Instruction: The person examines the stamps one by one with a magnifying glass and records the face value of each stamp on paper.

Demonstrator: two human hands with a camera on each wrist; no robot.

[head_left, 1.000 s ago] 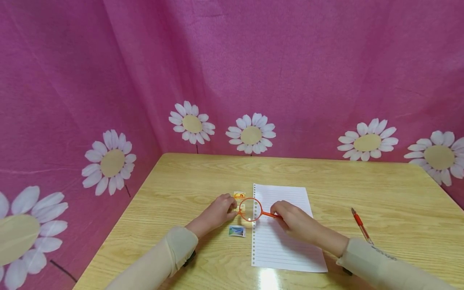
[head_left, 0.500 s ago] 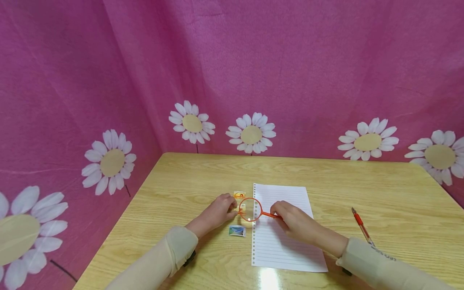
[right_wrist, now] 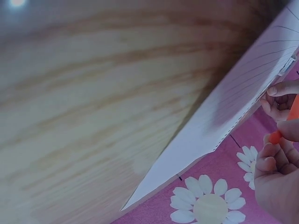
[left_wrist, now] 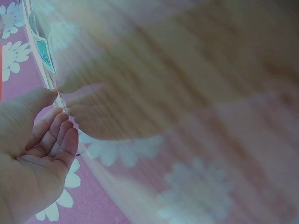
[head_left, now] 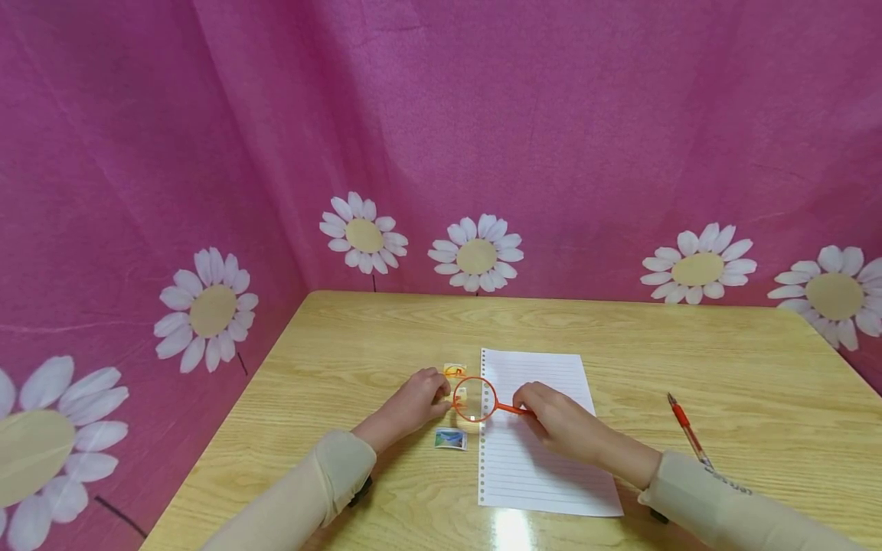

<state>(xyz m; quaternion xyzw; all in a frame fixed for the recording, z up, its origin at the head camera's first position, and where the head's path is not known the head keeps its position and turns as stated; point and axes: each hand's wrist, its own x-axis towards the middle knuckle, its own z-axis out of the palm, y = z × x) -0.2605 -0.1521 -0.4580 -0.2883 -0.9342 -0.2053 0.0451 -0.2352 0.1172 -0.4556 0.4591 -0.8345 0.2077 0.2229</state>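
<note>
My right hand (head_left: 554,417) pinches the orange handle of a magnifying glass (head_left: 476,399). Its round lens hangs over the paper's punched edge and overlaps a yellowish stamp (head_left: 462,396). At the left edge of that stamp, my left hand (head_left: 416,398) has its thumb and curled fingertips, pinching it. A yellow-orange stamp (head_left: 455,370) lies just beyond, and a blue-green stamp (head_left: 451,438) lies nearer me. In the right wrist view, the orange handle end (right_wrist: 274,137) pokes out between thumb and fingers. The left wrist view shows thumb and fingertips close together at the table surface.
A lined sheet of paper (head_left: 544,478) with punched holes lies under my right hand. Farther right, a red pen (head_left: 682,421) rests on the wooden table (head_left: 386,329), partly behind my right sleeve. A pink curtain (head_left: 537,138) with white flowers hangs behind and at the left.
The magnifying glass has drifted very slightly to the left. Both hands otherwise keep their places, and the stamps, paper and pen lie as before.
</note>
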